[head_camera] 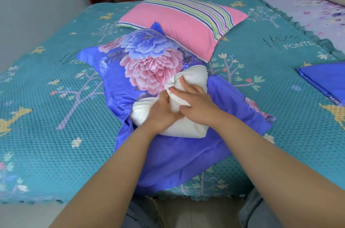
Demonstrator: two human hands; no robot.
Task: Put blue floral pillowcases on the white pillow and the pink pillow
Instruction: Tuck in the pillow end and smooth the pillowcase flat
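The white pillow [188, 76] lies half inside a blue floral pillowcase [141, 59] in the middle of the bed, its near end bunched up and sticking out of the opening. My left hand [162, 113] grips the bunched white fabric from the left. My right hand [196, 102] lies on top of the same end with its fingers spread, pressing it down. The loose blue flap of the case spreads under my forearms. Behind it lies the pink pillow [179, 24] with a striped band, uncovered. A second folded blue pillowcase [326, 80] rests at the right edge.
A teal quilted bedspread [56, 97] with tree and deer prints covers the bed. A purple floral sheet [306, 9] and a beige headboard are at the far right. A doorway and white cabinets stand behind the bed. My knees show at the bed's near edge.
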